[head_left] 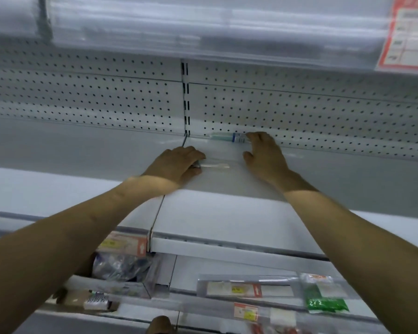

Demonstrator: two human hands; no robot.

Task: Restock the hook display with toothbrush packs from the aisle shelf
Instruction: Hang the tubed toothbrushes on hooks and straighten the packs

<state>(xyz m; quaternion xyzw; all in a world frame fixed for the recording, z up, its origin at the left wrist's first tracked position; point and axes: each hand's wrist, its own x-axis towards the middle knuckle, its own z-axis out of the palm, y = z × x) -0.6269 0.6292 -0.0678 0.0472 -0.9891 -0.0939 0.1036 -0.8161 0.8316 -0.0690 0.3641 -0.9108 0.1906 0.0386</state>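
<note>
White shelf (227, 213): your left hand (176, 163) is closed on a clear toothbrush pack (214, 166) poking out to its right. Right hand (263, 154) open, fingertips touching a second pack (229, 137) at the pegboard (299, 112).

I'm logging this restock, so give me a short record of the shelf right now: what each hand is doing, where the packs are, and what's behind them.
left hand: resting on the shelf, closed on the end of a clear toothbrush pack
right hand: fingers open, reaching the teal toothbrush pack; contact blurred
teal pack position: lying at the shelf's back edge, against the pegboard
pegboard: no hooks visible
lower shelf: price tags and a green packet
</note>
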